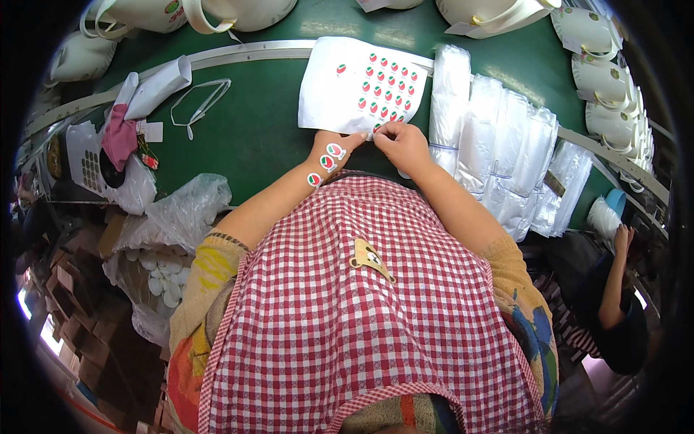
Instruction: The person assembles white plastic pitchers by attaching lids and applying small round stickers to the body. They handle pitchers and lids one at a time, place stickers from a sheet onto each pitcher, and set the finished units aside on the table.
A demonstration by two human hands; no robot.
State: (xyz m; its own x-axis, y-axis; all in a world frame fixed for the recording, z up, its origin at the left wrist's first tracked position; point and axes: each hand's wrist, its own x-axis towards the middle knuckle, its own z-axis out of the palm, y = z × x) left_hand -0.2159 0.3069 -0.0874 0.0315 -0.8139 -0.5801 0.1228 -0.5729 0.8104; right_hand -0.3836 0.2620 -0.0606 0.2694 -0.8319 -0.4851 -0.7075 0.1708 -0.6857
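Right now, both hands meet at the near edge of a sticker sheet (361,87) on the green table (253,130).

Against that sheet's lower edge, the right hand (402,145) has its fingertips pressed together in a pinch on what looks like a single small sticker, likely lifting it off the backing. The left hand (336,150) lies just left of it, fingers curled with the tips touching the sheet's edge, apparently pinning the paper so it does not shift. Three round red-and-green stickers (327,162) cling to the back of the left hand and wrist, seemingly parked there within easy reach. Right of the sheet lie stacks of clear plastic bags (506,152); beyond it, white caps (607,79) line the table's far side.
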